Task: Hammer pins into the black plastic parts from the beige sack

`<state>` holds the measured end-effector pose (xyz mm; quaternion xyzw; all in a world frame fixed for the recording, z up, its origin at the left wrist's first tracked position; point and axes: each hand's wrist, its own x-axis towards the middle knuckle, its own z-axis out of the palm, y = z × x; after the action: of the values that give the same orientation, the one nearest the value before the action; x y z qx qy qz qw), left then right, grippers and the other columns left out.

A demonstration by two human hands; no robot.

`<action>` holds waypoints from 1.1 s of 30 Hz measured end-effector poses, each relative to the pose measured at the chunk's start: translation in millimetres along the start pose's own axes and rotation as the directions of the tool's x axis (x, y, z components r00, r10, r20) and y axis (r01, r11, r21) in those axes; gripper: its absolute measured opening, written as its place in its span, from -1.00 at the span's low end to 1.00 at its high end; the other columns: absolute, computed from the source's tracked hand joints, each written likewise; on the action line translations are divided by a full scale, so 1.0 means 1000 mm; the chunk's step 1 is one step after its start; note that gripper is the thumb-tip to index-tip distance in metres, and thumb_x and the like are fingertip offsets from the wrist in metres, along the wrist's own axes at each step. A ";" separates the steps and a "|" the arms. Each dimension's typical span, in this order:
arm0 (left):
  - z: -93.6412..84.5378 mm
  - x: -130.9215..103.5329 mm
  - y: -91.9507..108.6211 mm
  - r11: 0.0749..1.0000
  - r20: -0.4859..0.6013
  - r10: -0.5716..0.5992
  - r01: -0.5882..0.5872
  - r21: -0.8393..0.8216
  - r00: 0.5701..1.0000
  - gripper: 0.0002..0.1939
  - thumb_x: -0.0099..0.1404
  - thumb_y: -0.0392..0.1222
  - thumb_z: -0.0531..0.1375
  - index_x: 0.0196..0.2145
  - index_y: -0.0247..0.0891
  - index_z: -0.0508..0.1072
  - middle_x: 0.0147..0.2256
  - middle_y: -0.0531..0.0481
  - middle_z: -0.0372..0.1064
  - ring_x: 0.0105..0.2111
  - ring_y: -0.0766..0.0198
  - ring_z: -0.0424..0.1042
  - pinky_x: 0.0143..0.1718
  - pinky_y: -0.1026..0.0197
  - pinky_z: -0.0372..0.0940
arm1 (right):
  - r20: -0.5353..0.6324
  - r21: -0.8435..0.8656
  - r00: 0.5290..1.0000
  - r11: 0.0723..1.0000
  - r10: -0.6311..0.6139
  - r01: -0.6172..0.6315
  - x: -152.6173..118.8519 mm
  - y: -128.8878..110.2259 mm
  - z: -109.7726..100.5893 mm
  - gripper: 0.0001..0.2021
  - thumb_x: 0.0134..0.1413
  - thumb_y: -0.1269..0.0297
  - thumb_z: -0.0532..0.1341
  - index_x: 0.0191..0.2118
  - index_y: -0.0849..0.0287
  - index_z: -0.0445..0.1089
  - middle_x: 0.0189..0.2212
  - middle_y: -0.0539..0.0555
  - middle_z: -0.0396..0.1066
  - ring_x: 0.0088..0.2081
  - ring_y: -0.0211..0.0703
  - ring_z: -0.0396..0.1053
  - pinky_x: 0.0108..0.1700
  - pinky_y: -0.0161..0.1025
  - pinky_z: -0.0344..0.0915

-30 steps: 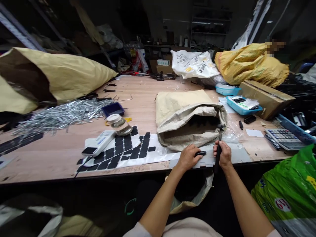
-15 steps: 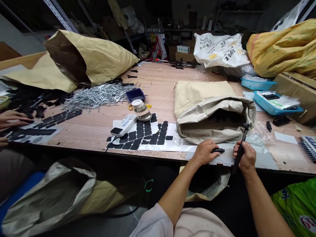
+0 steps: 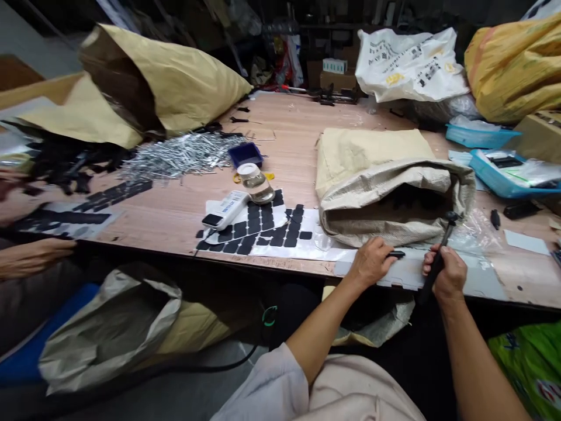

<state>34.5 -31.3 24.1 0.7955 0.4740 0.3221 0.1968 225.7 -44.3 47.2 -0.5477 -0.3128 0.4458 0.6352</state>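
Note:
My left hand (image 3: pixel 371 261) is closed on a small black part (image 3: pixel 397 254) at the front edge of the wooden table. To its right, my right hand (image 3: pixel 447 272) grips a black hammer-like tool (image 3: pixel 440 248), its small head pointing up and away from me. Both hands are over a flat grey sheet (image 3: pixel 407 272). Just behind them lies a paper sack (image 3: pixel 377 149), its wide mouth facing me, with dark items inside that are hard to make out.
Black adhesive pads (image 3: pixel 245 237), a white device (image 3: pixel 227 210), a jar (image 3: pixel 256 184) and a blue tray (image 3: pixel 245 155) lie left of the sack. Metal pins (image 3: pixel 184 155) are heaped farther left. A co-worker's hand (image 3: pixel 37 256) is at the far left; blue baskets (image 3: pixel 508 175) stand right.
The view has shifted, moving the table's contents up and mostly rightward in the picture. Both hands keep their holds. The co-worker's nearer hand shows more at the table's edge.

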 end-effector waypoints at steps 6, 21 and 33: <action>-0.004 0.007 -0.004 0.987 -0.038 -0.063 0.057 -0.153 0.997 -0.80 0.26 -0.31 0.37 -0.14 -0.24 0.58 -0.19 -0.07 0.46 -0.10 0.11 0.43 0.04 0.08 0.36 | 0.067 -0.016 0.997 0.999 -0.044 0.045 -0.002 -0.006 0.004 -0.54 -0.06 -0.13 0.41 -0.24 0.11 0.32 -0.53 -0.11 0.37 -0.62 -0.34 0.29 -0.62 -0.40 0.23; -0.008 0.016 0.001 0.963 0.054 -0.220 0.225 -0.145 0.974 -0.83 0.24 -0.25 0.38 -0.18 -0.16 0.65 -0.24 -0.01 0.43 -0.14 0.14 0.41 -0.08 0.16 0.32 | 0.301 -0.595 0.953 0.780 -0.008 0.195 -0.077 -0.009 -0.026 -0.44 0.36 0.06 0.12 0.39 0.11 0.26 -0.34 0.00 0.48 -0.60 -0.32 0.24 -0.52 -0.31 0.26; -0.009 0.017 0.003 0.966 0.060 -0.214 0.221 -0.133 0.975 -0.87 0.25 -0.25 0.37 -0.21 -0.18 0.65 -0.23 -0.03 0.45 -0.16 0.15 0.41 -0.07 0.15 0.32 | 0.299 -0.614 0.946 0.734 -0.124 0.290 -0.077 -0.006 -0.020 -0.45 0.33 0.11 0.10 0.35 0.15 0.35 -0.42 0.02 0.46 -0.48 -0.21 0.33 -0.37 -0.26 0.35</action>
<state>36.3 -17.6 38.1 0.7302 0.5302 0.3127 0.2965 213.8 -122.4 55.8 -0.6378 -0.5809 0.2973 0.4091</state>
